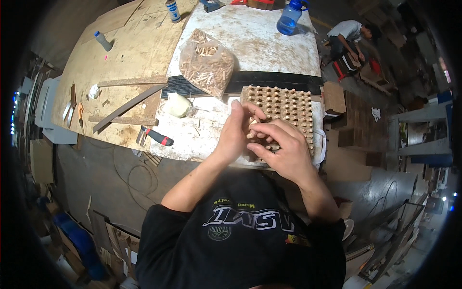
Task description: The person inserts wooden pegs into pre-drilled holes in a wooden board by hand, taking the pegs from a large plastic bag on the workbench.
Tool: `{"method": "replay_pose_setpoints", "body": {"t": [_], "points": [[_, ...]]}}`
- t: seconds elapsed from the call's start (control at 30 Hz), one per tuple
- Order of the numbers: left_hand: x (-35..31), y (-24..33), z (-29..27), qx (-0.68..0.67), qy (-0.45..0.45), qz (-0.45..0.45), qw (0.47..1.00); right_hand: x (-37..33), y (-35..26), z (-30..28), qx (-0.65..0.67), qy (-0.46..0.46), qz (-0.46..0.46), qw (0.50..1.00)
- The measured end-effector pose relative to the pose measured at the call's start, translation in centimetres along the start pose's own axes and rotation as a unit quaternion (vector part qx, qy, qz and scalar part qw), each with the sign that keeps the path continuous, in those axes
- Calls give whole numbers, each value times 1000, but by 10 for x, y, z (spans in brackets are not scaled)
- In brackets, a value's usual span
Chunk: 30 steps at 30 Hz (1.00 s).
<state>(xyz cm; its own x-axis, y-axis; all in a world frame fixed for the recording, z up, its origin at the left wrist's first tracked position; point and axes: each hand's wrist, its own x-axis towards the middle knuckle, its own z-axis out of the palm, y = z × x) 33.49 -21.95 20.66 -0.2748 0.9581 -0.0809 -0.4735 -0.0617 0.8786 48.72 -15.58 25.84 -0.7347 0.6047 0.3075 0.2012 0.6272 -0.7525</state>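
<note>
The work is at the centre right of the frame: a squarish wooden block (245, 92), brown and coarse-faced, stands on the bench (240, 38) and bears close, regular rows of upright round-ended wooden pegs (287, 117). The left hand (233, 134) is half curled at the block's left edge, its fingers closed about small pale pegs (252, 123) of smooth wood. The right hand (289, 144) is bent over the block's near portion, forefinger and thumb reaching to those same pegs; whether it pinches one cannot be told. Above them, at upper centre, a crumpled clear plastic bag (220, 90) filled with loose cylindrical pegs lies across a black, ribbed strip (187, 86). The bench top beneath is white, scuffed and brown-stained. At centre left are a soft, cream-coloured bundle (178, 105), a tool with a rounded red-and-black handle (160, 137) and a long, flat, dark strip (127, 109). A translucent blue jug (287, 24) stands at the top of the frame.
</note>
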Motion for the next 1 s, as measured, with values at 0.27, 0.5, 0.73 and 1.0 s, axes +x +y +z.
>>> {"method": "replay_pose_setpoints", "body": {"t": [0.27, 0.5, 0.73, 1.0], "points": [[4, -5, 15, 70, 0, -18, 997, -27, 27, -31, 87, 91, 15, 992], [3, -9, 18, 112, -33, 50, 992, -88, 56, -96, -80, 76, 269, 957], [2, -8, 14, 141, -26, 36, 989, -100, 63, -94, -77, 67, 205, 973], [0, -10, 11, 104, -14, 13, 994, -94, 59, -89, -189, 31, 83, 978]]}}
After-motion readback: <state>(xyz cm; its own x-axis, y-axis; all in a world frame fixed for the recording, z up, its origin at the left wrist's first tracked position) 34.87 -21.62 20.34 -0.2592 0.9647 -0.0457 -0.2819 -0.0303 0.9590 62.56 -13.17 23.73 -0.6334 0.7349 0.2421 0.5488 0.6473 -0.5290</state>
